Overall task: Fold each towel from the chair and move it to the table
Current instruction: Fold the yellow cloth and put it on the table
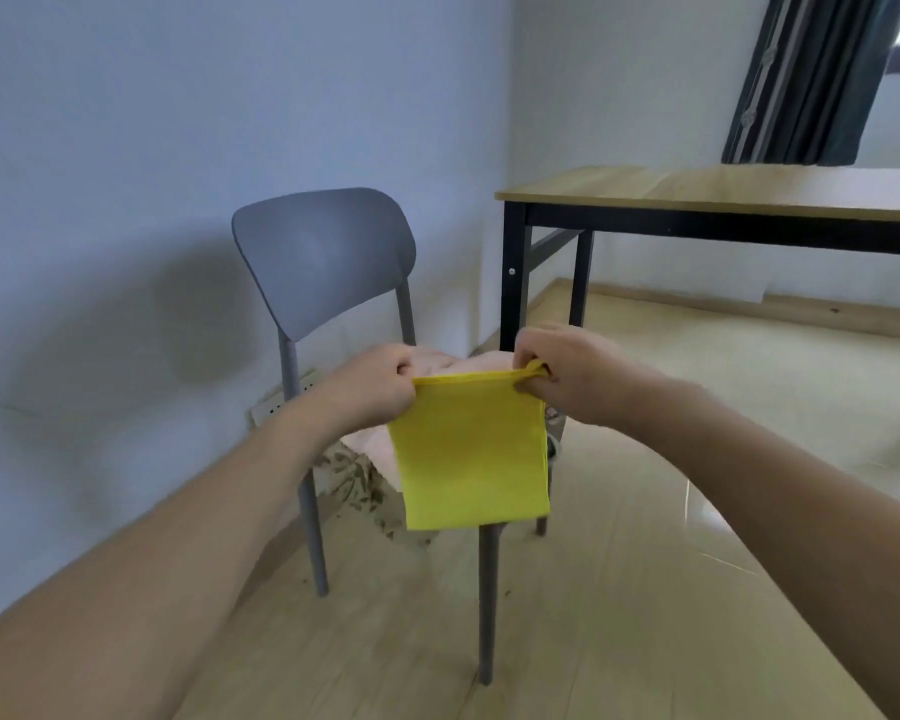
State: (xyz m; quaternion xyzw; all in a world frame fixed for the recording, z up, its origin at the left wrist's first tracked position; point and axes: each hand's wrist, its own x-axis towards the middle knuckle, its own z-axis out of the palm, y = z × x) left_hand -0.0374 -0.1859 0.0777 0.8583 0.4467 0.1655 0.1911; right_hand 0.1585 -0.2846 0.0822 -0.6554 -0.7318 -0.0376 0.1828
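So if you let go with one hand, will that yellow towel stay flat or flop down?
Probably flop. The yellow towel hangs straight down from the top edge that the left hand and right hand pinch, so it looks soft, not stiff. It seems light too: fingertips alone hold it up. The free corner would likely swing down and the fold might open.

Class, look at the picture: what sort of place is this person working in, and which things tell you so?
Probably a plain room in a home or small office: a grey chair by a bare wall, a wood-topped table on black legs, a dark curtain at a window, and pale wooden flooring.
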